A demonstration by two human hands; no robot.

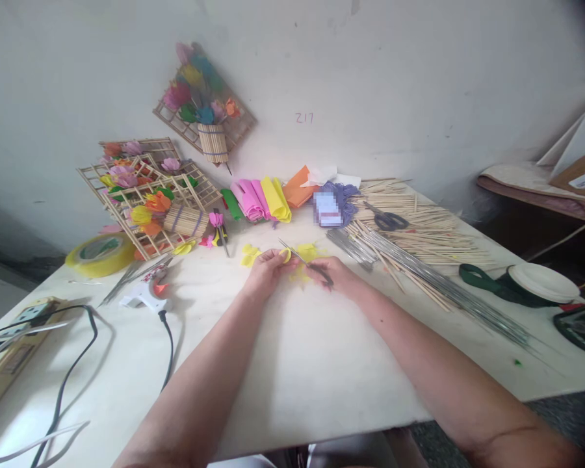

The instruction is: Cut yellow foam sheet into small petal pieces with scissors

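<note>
Between finger and thumb, my left hand [267, 270] pinches a small piece of yellow paper [286, 254]. My right hand [335, 274] is closed around the handles of a pair of scissors [299, 257], whose blades point left toward that piece. Cut yellow petal shapes [250, 255] lie just left of my left hand. More yellow scraps [306, 249] are spread behind and below the scissors. Whether the blades touch the paper is hard to make out.
Rolled coloured paper [268, 198] lies behind my hands. Bamboo sticks [419, 221], metal wires [433, 286] and dark-handled scissors [390, 221] lie right. At left are a glue gun [149, 292], yellow tape [100, 255], a power strip [17, 338] with cords, and flower-decorated stick frames [146, 195].
</note>
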